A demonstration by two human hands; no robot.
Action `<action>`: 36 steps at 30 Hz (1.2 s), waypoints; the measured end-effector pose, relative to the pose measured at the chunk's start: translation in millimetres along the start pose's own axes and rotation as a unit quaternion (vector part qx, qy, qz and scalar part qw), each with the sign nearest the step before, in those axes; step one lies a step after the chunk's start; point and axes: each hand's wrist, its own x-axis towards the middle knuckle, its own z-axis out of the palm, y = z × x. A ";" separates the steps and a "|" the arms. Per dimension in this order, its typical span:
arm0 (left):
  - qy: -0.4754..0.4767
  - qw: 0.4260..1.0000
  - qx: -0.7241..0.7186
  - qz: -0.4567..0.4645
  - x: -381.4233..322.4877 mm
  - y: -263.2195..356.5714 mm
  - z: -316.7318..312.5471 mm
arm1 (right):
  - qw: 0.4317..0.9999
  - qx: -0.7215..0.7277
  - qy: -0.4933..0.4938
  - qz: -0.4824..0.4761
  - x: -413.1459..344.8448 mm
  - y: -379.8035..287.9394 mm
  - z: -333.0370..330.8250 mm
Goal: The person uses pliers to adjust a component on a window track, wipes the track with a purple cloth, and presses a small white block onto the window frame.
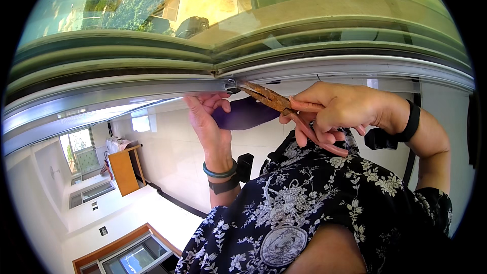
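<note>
My right hand (335, 106) grips a pair of rusty pliers (272, 97) by the pinkish-red handles. The jaws are slightly parted and point left, beside a small metal wire loop (231, 81) at the end of an aluminium rail (152, 88). Whether they touch the loop is hard to tell. Under the same rail end, my left hand (209, 116) holds the lower edge with bent fingers; some fingertips are hidden. A small dark piece (233, 90) sits at the rail's end, just above a purple cloth-like surface (247, 114).
A glass window pane (323, 3) in a metal frame (342, 62) runs across just beyond my hands. Outdoors, a car and trees show far below. Pale floor tiles (171, 144) lie below left, with a wooden table (123, 173) against the wall.
</note>
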 end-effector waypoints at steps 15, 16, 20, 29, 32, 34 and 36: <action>0.006 1.000 -0.002 -0.012 -2.6 -2.3 -1.4 | 0.998 0.032 -0.054 -0.002 11.3 5.4 -11.1; 0.010 1.000 0.000 -0.015 -3.0 -2.1 -0.9 | 0.997 0.046 -0.060 -0.003 12.2 8.6 -13.0; -0.002 1.000 -0.007 -0.012 -3.5 -2.2 0.0 | 0.999 0.009 -0.048 -0.017 13.7 8.0 -12.1; -0.003 1.000 -0.015 -0.026 -2.6 -5.0 -1.3 | 0.982 0.154 -0.101 -0.046 18.3 21.1 -14.0; -0.003 1.000 -0.014 -0.026 -2.8 -3.2 1.0 | 0.985 0.147 -0.084 -0.017 13.3 8.5 -12.2; -0.007 0.999 -0.016 -0.027 -5.9 -1.4 3.2 | 0.985 0.147 -0.091 -0.011 12.7 11.8 -14.2; -0.005 1.000 -0.010 -0.027 -6.6 -2.1 3.2 | 0.984 0.149 -0.101 -0.008 11.9 14.3 -16.5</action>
